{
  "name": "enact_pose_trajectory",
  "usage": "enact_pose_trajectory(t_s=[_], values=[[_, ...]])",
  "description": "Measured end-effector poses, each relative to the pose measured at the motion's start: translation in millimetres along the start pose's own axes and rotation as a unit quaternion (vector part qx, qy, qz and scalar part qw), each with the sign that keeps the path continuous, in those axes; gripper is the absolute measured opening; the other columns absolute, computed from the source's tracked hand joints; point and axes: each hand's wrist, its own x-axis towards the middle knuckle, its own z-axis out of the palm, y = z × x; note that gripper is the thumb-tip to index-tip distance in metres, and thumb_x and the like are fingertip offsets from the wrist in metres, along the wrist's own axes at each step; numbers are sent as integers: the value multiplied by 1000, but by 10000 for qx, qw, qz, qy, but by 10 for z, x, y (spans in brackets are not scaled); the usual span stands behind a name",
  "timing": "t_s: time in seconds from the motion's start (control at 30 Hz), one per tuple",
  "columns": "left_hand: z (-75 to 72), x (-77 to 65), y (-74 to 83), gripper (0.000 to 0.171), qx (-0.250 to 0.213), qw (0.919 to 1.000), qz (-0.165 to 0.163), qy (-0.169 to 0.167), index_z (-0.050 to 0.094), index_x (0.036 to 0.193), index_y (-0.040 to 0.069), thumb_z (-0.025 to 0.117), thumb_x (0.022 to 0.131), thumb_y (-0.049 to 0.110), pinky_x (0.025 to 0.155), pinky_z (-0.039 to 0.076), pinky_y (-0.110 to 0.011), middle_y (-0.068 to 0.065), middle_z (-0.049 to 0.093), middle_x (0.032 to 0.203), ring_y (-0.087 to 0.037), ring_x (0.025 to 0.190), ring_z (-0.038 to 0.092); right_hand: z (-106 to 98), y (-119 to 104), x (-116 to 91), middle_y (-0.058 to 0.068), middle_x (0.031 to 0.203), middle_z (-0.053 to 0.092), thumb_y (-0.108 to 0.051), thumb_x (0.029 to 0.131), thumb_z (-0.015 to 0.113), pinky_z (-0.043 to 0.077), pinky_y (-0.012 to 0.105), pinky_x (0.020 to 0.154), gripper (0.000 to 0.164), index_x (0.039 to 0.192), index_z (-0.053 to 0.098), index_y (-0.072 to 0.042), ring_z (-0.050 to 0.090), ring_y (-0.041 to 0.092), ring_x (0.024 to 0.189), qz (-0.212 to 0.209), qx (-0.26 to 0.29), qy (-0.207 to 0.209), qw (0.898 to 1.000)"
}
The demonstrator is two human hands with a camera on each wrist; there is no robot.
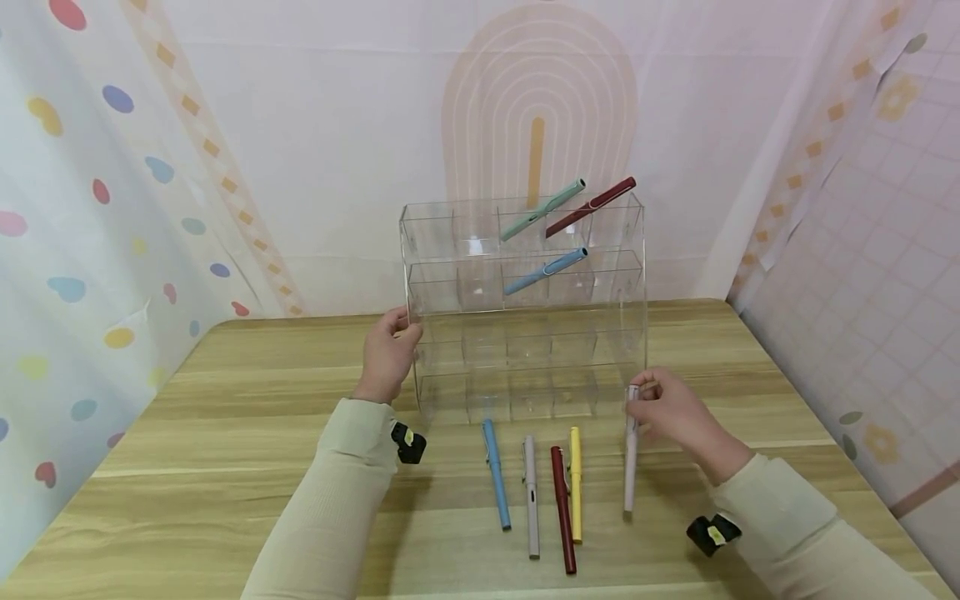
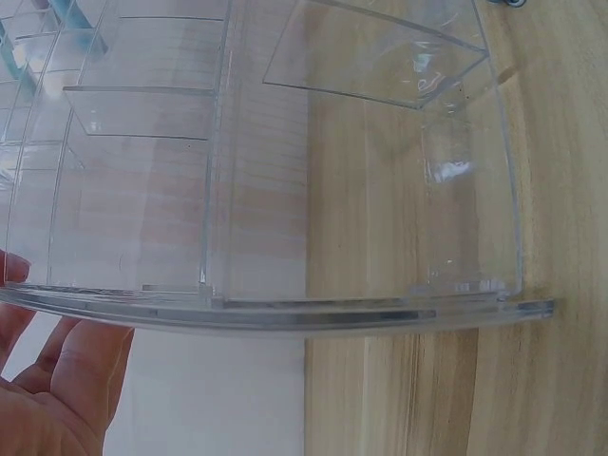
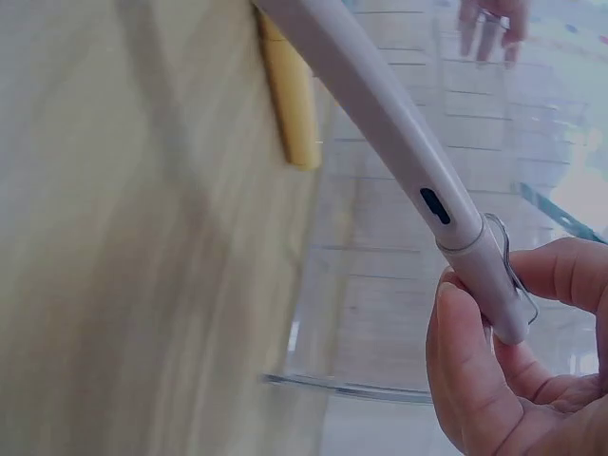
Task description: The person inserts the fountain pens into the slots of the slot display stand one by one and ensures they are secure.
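Note:
A clear acrylic pen rack with stepped compartments stands on the table. My left hand grips its left side edge; in the left wrist view the fingers are at the side panel. My right hand pinches a pale pink pen by its clip end, thumb and fingers around the cap. The pen hangs nearly upright by the rack's lower right corner, its other end pointing down. In the rack, a mint green pen and a dark red pen lean in the top tier, with a light blue pen one tier lower.
On the table before the rack lie a blue pen, a grey pen, a dark red pen and a yellow pen. The last two are side by side, close together. Patterned curtains hang behind the wooden table and on both sides.

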Motion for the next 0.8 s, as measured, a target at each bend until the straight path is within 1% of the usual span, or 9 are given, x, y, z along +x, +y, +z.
enact_pose_trajectory(t_s=[0.07,0.2,0.33,0.43,0.57,0.7,0.8], values=[[-1,3,-2,43,9,10000,-23,-6,50,138,3,46,96,9,75,48,-27,-18,54,127,-22,99,51,-14,-24,5,15,94,51,-4,91,56,56,41,66,34,119,41,8,60,20,76,-2,99,18,9999],[0,8,-4,43,-15,10000,-59,-9,49,139,3,46,96,9,77,48,-28,-18,54,127,-23,99,52,-66,-85,18,14,96,49,-5,92,55,57,42,69,35,121,39,8,59,18,76,-54,343,94,9994],[3,7,-8,42,-2,10000,-26,17,50,139,3,46,97,10,78,49,-29,-17,54,127,-23,101,52,-142,-159,32,11,96,52,-5,91,56,57,37,67,36,120,39,9,61,11,74,-268,607,280,9974],[3,10,-20,43,-20,10000,38,26,50,138,3,46,96,9,73,47,-25,-18,54,127,-21,98,51,-203,-227,39,7,96,54,-5,92,56,57,33,66,35,120,40,8,61,7,73,-366,790,481,9950],[-1,7,-27,43,-57,9999,107,11,51,137,2,46,95,8,66,45,-20,-20,54,126,-20,94,50,-282,-317,48,3,95,54,-6,93,57,56,29,67,33,120,40,4,61,3,74,-372,974,735,9918],[-2,12,-29,43,-56,9999,138,-1,51,137,2,46,95,8,65,44,-19,-20,54,126,-19,93,49,-355,-396,65,-1,91,54,-5,93,57,56,26,67,29,116,41,1,62,2,74,-570,1246,872,9867],[2,21,-38,42,-77,9999,143,17,51,137,2,46,95,8,64,44,-19,-20,54,125,-19,93,49,-407,-456,72,-4,88,54,-4,93,58,56,24,66,24,110,42,-3,61,2,74,-756,1452,948,9819]])
